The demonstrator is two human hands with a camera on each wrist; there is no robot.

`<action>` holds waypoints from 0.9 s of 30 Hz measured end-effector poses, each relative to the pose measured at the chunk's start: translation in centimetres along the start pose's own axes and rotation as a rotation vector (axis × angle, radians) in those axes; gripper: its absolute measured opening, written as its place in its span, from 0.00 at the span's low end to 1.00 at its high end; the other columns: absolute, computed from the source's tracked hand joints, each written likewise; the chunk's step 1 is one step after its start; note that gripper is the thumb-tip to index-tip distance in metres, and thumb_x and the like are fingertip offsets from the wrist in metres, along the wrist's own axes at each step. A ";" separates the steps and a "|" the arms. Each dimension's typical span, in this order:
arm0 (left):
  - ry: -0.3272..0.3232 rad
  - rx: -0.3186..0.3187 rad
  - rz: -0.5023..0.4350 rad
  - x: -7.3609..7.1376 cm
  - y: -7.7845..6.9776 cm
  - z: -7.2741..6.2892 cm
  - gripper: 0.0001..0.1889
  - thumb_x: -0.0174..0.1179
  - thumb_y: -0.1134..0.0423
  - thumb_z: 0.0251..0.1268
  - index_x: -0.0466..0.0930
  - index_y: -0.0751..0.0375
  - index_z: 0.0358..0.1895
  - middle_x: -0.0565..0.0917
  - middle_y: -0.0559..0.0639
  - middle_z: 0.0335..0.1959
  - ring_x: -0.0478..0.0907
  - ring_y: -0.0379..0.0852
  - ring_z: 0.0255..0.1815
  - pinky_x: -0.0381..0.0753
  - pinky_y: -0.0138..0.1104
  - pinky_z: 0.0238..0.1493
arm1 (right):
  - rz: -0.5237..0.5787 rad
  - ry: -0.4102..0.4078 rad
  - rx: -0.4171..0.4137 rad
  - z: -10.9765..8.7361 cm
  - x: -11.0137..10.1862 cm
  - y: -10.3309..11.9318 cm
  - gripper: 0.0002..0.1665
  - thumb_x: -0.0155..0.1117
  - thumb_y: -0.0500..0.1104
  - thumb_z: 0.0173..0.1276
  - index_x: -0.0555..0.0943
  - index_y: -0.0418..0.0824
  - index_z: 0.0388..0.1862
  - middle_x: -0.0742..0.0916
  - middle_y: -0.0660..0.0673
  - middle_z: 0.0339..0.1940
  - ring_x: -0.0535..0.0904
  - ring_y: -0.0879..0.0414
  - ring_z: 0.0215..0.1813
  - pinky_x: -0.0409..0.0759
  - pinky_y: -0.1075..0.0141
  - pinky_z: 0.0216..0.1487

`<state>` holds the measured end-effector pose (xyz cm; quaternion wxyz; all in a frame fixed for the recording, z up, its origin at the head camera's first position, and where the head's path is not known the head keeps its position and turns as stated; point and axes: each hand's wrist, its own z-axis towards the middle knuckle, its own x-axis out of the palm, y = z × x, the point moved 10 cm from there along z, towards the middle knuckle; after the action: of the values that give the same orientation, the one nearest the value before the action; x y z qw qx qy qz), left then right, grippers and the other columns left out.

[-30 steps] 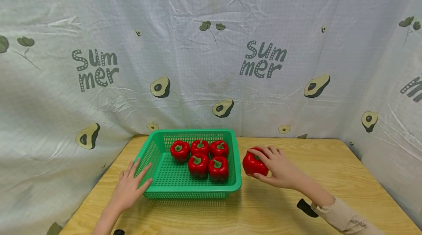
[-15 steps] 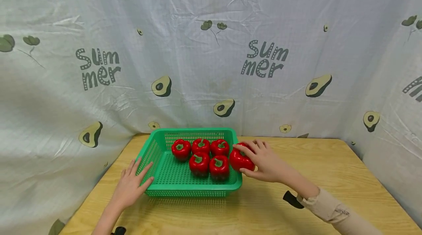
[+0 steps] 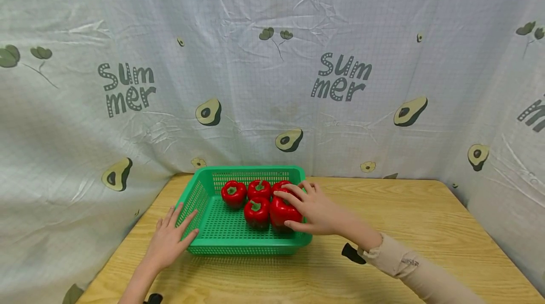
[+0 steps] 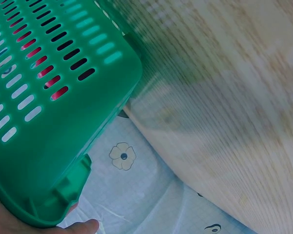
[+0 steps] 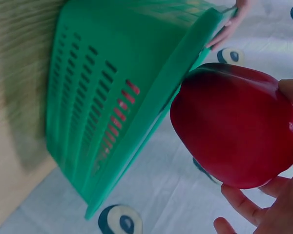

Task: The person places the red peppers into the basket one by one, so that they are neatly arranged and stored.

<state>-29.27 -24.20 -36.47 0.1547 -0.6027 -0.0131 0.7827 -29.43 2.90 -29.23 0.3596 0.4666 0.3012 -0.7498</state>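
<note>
A green plastic basket (image 3: 249, 243) with slotted sides stands on the table. My left hand (image 3: 168, 242) rests on its left rim, fingers spread; the left wrist view shows the basket's side (image 4: 102, 100) close up. Over the basket's right part, my right hand (image 3: 317, 211) grips a red bell pepper (image 3: 281, 214) between thumb and fingers. In the right wrist view this bell pepper (image 5: 234, 126) is level with the rim or above it. Several other red peppers (image 3: 257, 213) with green stems sit in the basket; one is hidden behind the held one.
The light wooden table (image 3: 404, 228) reaches to the right and front of the basket. A pale cloth (image 3: 247, 72) printed with avocados and lettering hangs behind and along the sides. A dark object (image 3: 353, 253) shows under my right wrist.
My right hand has carried the bell pepper left, from beside the basket across its right rim to over the inside. My left hand has stayed on the rim.
</note>
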 end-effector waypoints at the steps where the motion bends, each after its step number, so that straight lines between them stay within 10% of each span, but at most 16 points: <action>1: 0.006 -0.003 -0.003 0.1 0.0 0.0 0.27 0.50 0.49 0.62 0.67 0.57 0.62 0.56 0.69 0.66 0.50 0.70 0.66 0.54 0.67 0.55 | 0.001 0.000 -0.007 0.3 0.2 0.2 0.36 0.49 0.63 0.62 0.58 0.51 0.67 0.69 0.51 0.60 0.62 0.57 0.46 0.62 0.58 0.45; 27: -0.004 -0.005 -0.013 0.5 0.4 0.1 0.26 0.51 0.50 0.61 0.67 0.57 0.62 0.55 0.69 0.67 0.50 0.71 0.66 0.53 0.67 0.56 | 0.017 0.102 -0.025 6.9 4.2 3.6 0.37 0.48 0.65 0.61 0.57 0.54 0.66 0.71 0.52 0.59 0.64 0.56 0.53 0.64 0.57 0.48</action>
<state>-29.54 -24.41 -36.97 0.1581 -0.6014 -0.0191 0.7829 -31.08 -5.64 -30.85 0.3559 0.5021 0.3247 -0.7182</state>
